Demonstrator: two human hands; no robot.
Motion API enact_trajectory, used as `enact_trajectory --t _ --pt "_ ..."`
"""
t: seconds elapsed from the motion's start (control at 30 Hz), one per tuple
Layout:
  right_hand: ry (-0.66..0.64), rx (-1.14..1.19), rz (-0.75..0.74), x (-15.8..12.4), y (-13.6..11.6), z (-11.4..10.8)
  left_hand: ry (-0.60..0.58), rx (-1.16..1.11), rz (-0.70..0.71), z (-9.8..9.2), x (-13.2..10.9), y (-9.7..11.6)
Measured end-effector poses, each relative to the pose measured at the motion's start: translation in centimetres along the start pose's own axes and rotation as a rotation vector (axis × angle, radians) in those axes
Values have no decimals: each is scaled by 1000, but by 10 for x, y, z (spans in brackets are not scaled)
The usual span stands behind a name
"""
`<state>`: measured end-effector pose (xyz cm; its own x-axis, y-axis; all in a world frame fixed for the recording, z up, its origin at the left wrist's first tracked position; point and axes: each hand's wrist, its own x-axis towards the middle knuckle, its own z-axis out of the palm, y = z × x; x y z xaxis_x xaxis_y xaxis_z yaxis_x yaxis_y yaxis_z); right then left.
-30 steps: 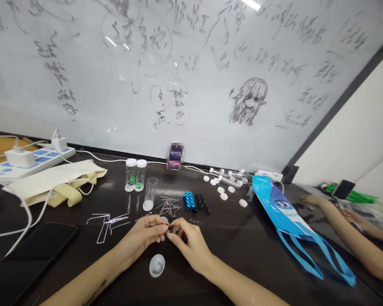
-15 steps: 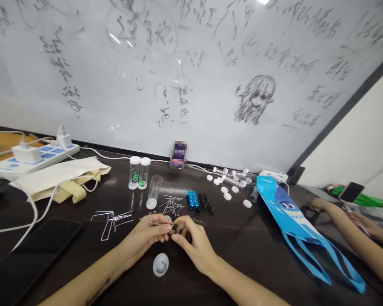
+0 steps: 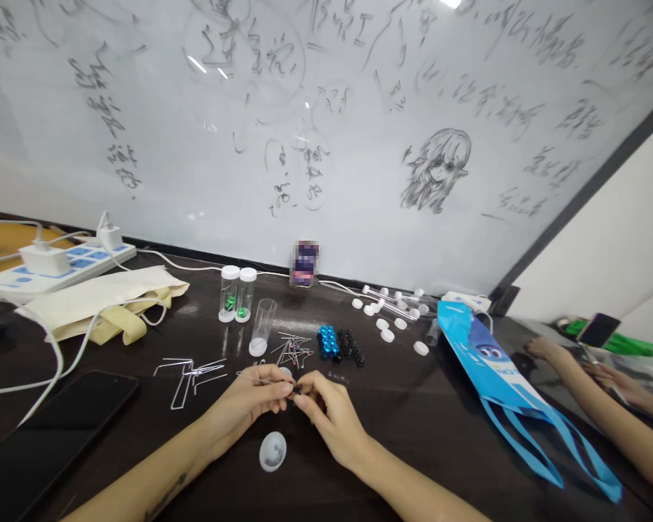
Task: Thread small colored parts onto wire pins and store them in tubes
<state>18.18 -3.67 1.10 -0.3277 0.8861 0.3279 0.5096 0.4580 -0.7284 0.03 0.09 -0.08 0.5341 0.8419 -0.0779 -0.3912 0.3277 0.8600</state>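
Observation:
My left hand [image 3: 258,393] is closed in a pinch, and a thin metal rod [image 3: 249,376] sticks out of it to the left. Against its fingertips my right hand [image 3: 331,415] pinches a small black piece [image 3: 296,392], mostly hidden by the fingers. Below the hands sits a small white cup [image 3: 273,452] with tiny bits inside. Just beyond them lie a heap of thin metal pins [image 3: 292,349], blue shiny pieces [image 3: 328,339] in rows and black pieces [image 3: 350,346]. Bent hex keys [image 3: 192,372] lie left of my left hand.
Clear tubes [image 3: 229,295] with green pieces and an open tube [image 3: 263,326] stand behind. White caps [image 3: 387,335] lie right of centre, near a blue bag [image 3: 484,348]. A dark phone [image 3: 65,420] and a power strip [image 3: 81,262] are at left. Another person's arm [image 3: 593,399] rests at right.
My fingertips have shifted slightly around the small black piece, which is now more covered. The things on the table have not moved.

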Motion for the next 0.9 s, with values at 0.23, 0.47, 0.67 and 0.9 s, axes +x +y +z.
enact_trajectory --t 0.23,0.47,0.67,0.9 --pt "6 -48 0 0 1 1 -3 4 6 -2 0 -2" --pt "-4 -37 5 0 0 0 -6 12 6 -1 0 -1" --pt "-4 -26 18 0 1 0 2 7 6 -1 0 -1" --pt "-11 -49 -5 0 -1 0 -6 7 10 -1 0 -1"
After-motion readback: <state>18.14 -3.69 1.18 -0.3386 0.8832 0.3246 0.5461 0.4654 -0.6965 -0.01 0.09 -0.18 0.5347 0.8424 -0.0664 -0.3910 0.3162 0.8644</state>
